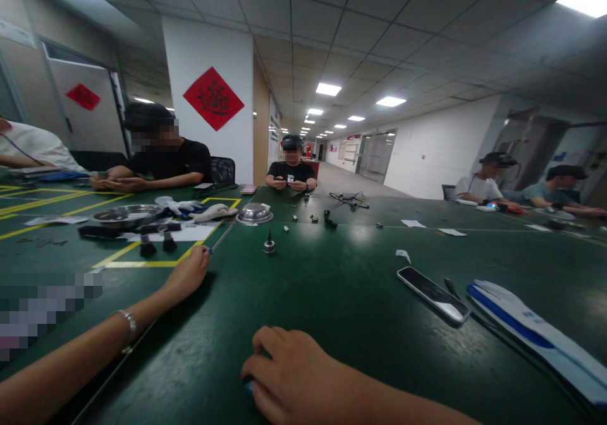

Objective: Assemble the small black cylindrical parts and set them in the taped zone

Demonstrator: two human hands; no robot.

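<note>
"Where's the thin tool (222,238)?"

"On the left side, over the green counter (332,292). The left grip (188,271) is wrapped round its near end. Its far tip is just beside the shiny round lid (255,215)."

"And the right grip (296,371)?"

"Its fingers are curled, low and near us. A bit of blue (248,388) peeks out, but I can't make out if it's being held."

"How do you hold the tool well?"

"I'd hold it snug, not too hard, and keep the thin tip slow so it doesn't bump the lid. I'd keep the other fingers away from the tip, too."

"Let's count!"

"One thin tool. One shiny lid. One wide metal dish (111,214). Two black brush-like things (147,246). One phone (434,295). One little metal piece with a stem (269,246), standing up, close to us in the middle."

"What about gloves (219,212)?"

"They're bunched up behind the brush-like things, so I can't count them for sure. The tiny bits (286,229) farther back are too small to count well."
</note>
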